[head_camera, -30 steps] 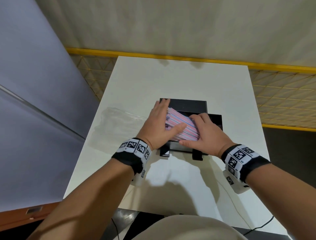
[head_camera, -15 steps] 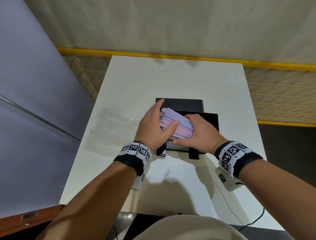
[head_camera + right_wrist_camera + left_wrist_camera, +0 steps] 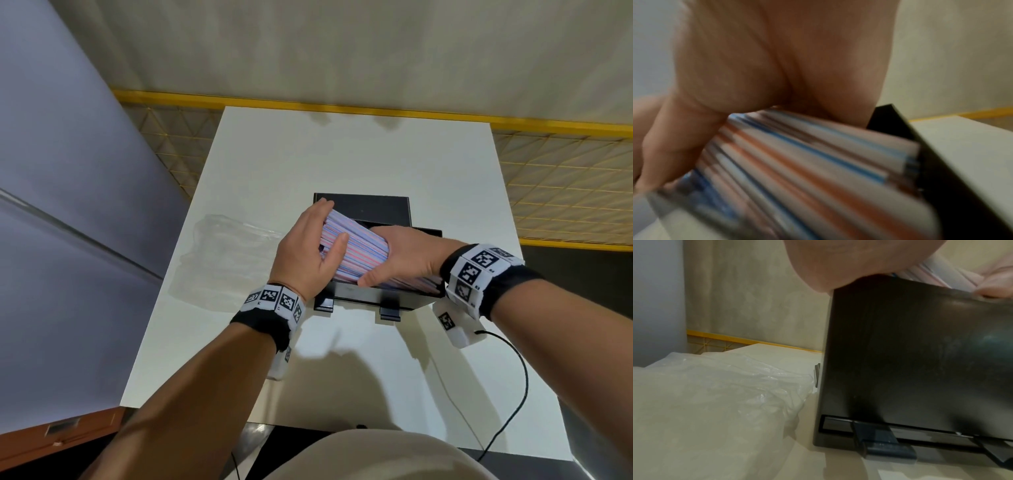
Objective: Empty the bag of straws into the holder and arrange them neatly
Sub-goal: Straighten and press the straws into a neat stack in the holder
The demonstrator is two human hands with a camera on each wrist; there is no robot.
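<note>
A bundle of striped straws (image 3: 356, 250) is being held between both hands over the black holder (image 3: 376, 209), which is sitting on the white table (image 3: 342, 154). The bundle is lying tilted, its far end raised toward the holder's back left corner, its near end sunk inside the holder by the right wall. The left hand (image 3: 308, 253) is being pressed against the bundle's left side, fingers fairly straight along the straw ends, thumb laid over the top of the bundle. The right hand (image 3: 404, 257) is being wrapped round the bundle's right end, thumb stretched along the near edge, fingers hidden behind the straws, so a grip is being read, not a flat push. In the right wrist view the straws (image 3: 818, 170) are being shown blurred, white with red and blue stripes, their ends butting the holder's black inner wall (image 3: 937, 186), with the palm (image 3: 777, 56) resting on top of them. In the left wrist view the holder's dark front panel (image 3: 920, 361) is being shown standing upright on the table, two small feet sticking out at its base, the heel of the left hand (image 3: 838, 261) sitting at its top edge. The clear plastic bag (image 3: 233, 260) is lying flat and crumpled on the table just left of the holder, apart from both hands; in the left wrist view the bag (image 3: 715, 402) is nearly touching the holder's side.
</note>
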